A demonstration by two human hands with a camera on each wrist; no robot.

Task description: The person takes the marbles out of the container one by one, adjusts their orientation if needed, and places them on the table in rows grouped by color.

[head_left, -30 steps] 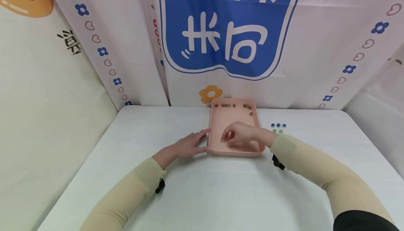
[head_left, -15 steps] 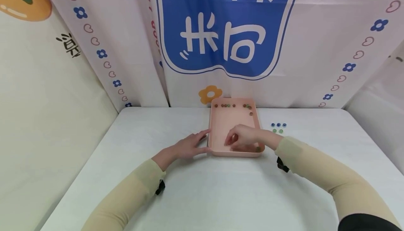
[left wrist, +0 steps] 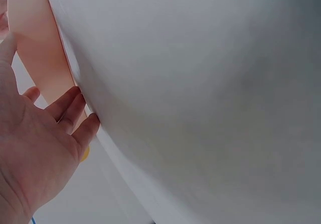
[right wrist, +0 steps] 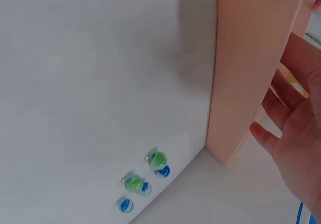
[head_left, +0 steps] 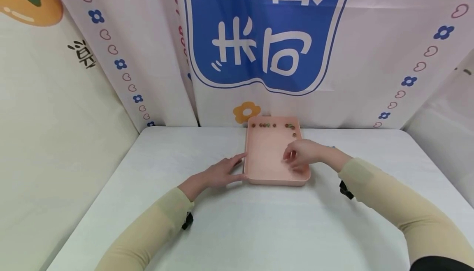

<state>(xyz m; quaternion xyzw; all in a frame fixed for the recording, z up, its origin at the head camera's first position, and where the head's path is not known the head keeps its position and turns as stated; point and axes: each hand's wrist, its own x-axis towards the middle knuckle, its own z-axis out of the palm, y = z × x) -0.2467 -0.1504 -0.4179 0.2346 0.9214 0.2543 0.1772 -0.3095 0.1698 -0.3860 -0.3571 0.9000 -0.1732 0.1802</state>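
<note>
A pink rectangular tray [head_left: 264, 156] lies on the white table against the back curtain. Several small marbles [head_left: 268, 125] line its far end, and one marble [head_left: 294, 135] sits by its right wall. My left hand [head_left: 219, 173] rests against the tray's left side, fingers spread and fairly straight; in the left wrist view the fingertips are right at its outer wall. Over the right part of the tray hovers my right hand [head_left: 305, 154], fingers loosely bent, thumb apart from the index finger. Nothing shows between them; the right wrist view hides the fingertips behind the tray wall.
On the table right of the tray stand green marbles [right wrist: 158, 159] and blue marbles [right wrist: 125, 205], mostly covered by the right forearm in the head view. A white curtain with a blue printed panel [head_left: 263, 49] hangs right behind the tray.
My right hand has moved right, from the tray's middle to its right side. A marble visible in the near right corner half a second ago no longer shows. The left hand stays put.
</note>
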